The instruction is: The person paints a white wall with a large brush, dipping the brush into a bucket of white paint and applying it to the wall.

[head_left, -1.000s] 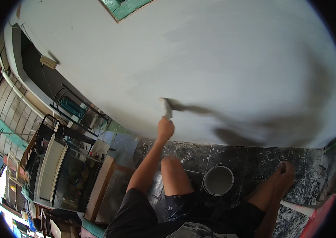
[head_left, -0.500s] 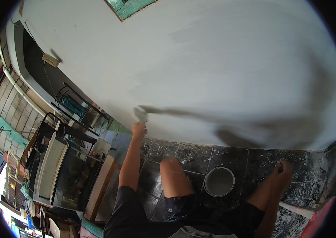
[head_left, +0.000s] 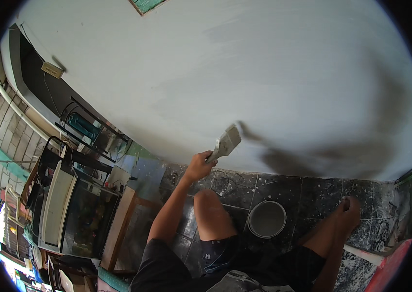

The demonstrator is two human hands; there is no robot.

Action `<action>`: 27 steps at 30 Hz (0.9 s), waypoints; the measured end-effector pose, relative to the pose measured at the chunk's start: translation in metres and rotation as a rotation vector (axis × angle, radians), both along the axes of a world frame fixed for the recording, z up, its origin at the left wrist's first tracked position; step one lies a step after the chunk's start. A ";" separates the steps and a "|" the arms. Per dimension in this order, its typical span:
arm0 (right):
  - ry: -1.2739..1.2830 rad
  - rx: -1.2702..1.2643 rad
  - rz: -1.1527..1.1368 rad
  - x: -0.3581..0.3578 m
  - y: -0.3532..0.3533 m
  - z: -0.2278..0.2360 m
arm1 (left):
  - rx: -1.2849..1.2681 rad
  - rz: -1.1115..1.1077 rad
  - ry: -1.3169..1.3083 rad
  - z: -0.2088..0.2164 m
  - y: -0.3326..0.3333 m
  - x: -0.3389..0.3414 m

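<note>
My left hand (head_left: 200,166) is wrapped round the handle of a wide paintbrush (head_left: 229,141). The brush tilts up and to the right, its pale, paint-coated head in front of the white wall (head_left: 176,87) and its shadow just beside the tip. I cannot tell whether the bristles touch the wall. On the right, my right hand (head_left: 350,213) is by my right knee, its fingers loosely curled with nothing visible in them. Between my legs on the floor stands a round bucket (head_left: 267,220) with greyish contents, apart from both hands.
Dark floor tiles (head_left: 283,187) spattered with white paint run along the wall's foot. To the left are a glass tank (head_left: 89,219), a wooden beam (head_left: 119,228) and a dark metal-framed chair (head_left: 87,126). A red object (head_left: 393,267) lies at the lower right.
My left hand has drawn the brush rightward along the wall and toward me, and the brush now points up to the right. The view has shifted slightly; my right hand stays by the knee.
</note>
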State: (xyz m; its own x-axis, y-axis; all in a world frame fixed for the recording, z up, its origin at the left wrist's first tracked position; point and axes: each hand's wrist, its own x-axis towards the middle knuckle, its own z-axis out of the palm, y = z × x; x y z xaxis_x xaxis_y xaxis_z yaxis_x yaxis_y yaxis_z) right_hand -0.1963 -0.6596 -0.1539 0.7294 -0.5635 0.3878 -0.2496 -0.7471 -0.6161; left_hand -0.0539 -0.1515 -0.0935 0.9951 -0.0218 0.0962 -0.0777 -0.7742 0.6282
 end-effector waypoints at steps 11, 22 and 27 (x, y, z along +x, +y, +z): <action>0.004 -0.019 0.039 -0.007 -0.001 0.009 | -0.413 0.738 -0.135 -0.005 0.201 0.034; 0.014 -0.057 -0.049 -0.008 -0.012 -0.001 | 0.413 0.105 -0.216 0.025 0.041 0.023; 0.007 -0.013 0.012 0.003 0.003 -0.006 | 0.021 0.005 -0.098 0.047 0.015 -0.016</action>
State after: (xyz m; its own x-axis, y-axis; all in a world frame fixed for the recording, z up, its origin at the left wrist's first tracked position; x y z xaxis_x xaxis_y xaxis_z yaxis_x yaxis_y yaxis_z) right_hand -0.1936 -0.6562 -0.1594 0.7389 -0.5497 0.3897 -0.2451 -0.7580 -0.6044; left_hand -0.0701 -0.1363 -0.0463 0.9810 -0.0202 0.1931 -0.1346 -0.7874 0.6016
